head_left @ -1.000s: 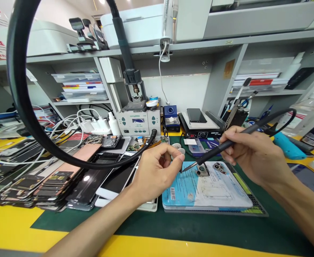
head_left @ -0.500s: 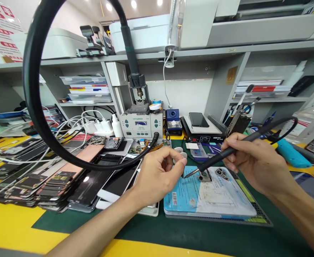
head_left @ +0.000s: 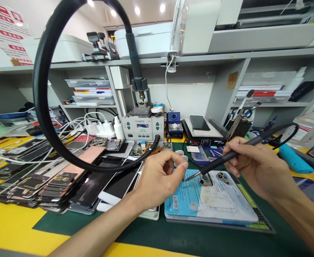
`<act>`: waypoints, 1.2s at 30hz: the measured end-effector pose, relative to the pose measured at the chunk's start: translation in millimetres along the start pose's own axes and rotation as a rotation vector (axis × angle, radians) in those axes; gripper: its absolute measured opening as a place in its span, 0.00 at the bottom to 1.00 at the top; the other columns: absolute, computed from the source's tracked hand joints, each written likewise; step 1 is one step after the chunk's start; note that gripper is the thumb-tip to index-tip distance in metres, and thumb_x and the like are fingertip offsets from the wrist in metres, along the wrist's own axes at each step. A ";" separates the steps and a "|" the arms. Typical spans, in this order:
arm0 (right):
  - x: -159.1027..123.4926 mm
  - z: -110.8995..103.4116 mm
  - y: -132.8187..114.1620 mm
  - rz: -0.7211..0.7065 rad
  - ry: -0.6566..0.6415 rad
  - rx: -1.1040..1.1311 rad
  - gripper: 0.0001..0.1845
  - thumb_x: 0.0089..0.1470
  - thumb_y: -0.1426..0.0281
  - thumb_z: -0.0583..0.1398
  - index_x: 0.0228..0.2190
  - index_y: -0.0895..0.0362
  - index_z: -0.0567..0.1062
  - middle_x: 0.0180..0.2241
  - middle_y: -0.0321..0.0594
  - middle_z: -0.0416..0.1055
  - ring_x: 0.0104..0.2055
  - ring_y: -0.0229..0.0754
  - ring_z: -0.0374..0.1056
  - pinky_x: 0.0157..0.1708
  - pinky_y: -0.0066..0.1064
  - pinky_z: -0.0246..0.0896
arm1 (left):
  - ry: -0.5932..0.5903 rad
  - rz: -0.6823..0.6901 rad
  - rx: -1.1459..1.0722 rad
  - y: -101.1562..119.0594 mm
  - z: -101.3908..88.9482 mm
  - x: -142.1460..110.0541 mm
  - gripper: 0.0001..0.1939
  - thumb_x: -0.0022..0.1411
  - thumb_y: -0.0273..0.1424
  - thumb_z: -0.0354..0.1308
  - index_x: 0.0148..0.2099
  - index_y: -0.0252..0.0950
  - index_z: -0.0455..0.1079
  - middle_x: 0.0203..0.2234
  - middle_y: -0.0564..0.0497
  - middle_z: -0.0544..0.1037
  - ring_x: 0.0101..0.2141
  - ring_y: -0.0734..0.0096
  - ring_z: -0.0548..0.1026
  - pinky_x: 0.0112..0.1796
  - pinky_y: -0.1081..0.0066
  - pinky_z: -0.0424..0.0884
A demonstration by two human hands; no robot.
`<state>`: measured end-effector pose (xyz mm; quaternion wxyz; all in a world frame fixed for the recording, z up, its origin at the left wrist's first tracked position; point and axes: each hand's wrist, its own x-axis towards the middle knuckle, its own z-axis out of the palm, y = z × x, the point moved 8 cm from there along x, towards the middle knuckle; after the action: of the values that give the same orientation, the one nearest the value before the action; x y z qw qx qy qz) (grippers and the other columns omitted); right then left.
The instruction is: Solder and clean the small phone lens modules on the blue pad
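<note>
My right hand point(head_left: 250, 167) grips a black soldering iron point(head_left: 230, 156) like a pen, its metal tip pointing left and down over a blue-and-white board point(head_left: 207, 198). My left hand point(head_left: 159, 178) is pinched shut just left of the tip, thumb against forefinger; what it holds is too small to make out. Two small metal camera modules point(head_left: 213, 178) lie on the board right under the iron.
Stacked phones and screens point(head_left: 52, 175) cover the left of the bench. A thick black hose point(head_left: 43, 107) loops up to a hot-air station point(head_left: 143, 126). A heating plate with a phone point(head_left: 202, 126) stands behind. A teal tool point(head_left: 290, 157) lies at the right. Shelves run across the back.
Both hands keep their grip and pose. The camera has tilted up a little, so everything sits slightly lower and to the right in view.
</note>
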<state>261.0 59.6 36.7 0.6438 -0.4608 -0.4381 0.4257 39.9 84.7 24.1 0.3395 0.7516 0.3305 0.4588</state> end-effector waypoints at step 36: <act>-0.4 -6.4 -6.1 -0.044 0.045 0.055 0.16 0.41 0.60 0.72 0.19 0.58 0.78 0.16 0.36 0.61 0.16 0.36 0.60 0.13 0.26 0.54 | -0.058 -0.052 -0.017 0.1 3.4 -1.3 0.10 0.65 0.36 0.60 0.34 0.36 0.72 0.21 0.55 0.69 0.22 0.75 0.61 0.24 0.71 0.57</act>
<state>267.9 56.5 41.3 0.6750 -0.4427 -0.4217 0.4129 42.7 82.9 22.4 0.3671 0.7529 0.3361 0.4307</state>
